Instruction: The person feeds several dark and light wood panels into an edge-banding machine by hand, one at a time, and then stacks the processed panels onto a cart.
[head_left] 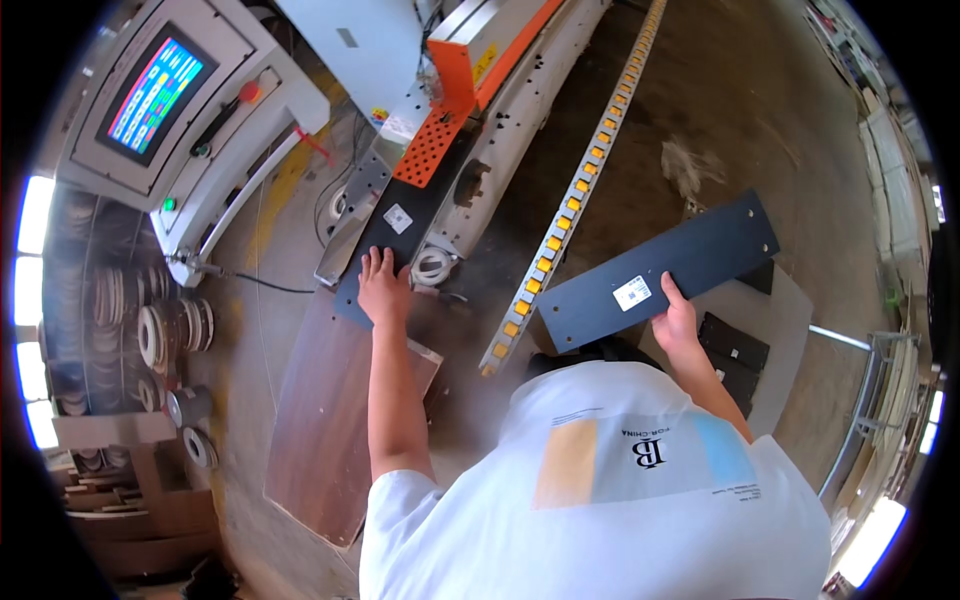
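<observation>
Dark panels, two of them: one lies on the machine bed at centre frame (pixel 385 235), left hand (pixel 383 290) pressed flat and open on its near end; the other (pixel 660 270), right of centre, is gripped at its lower edge by the right hand (pixel 678 322). Both carry a white label. Control screen (pixel 155 95) upper left; yellow-studded rail (pixel 560 220) runs diagonally between the panels; brown board (pixel 330 420) lower left.

The left hand (pixel 384 290) covers part of the dark panel (pixel 385 240) beneath it.
</observation>
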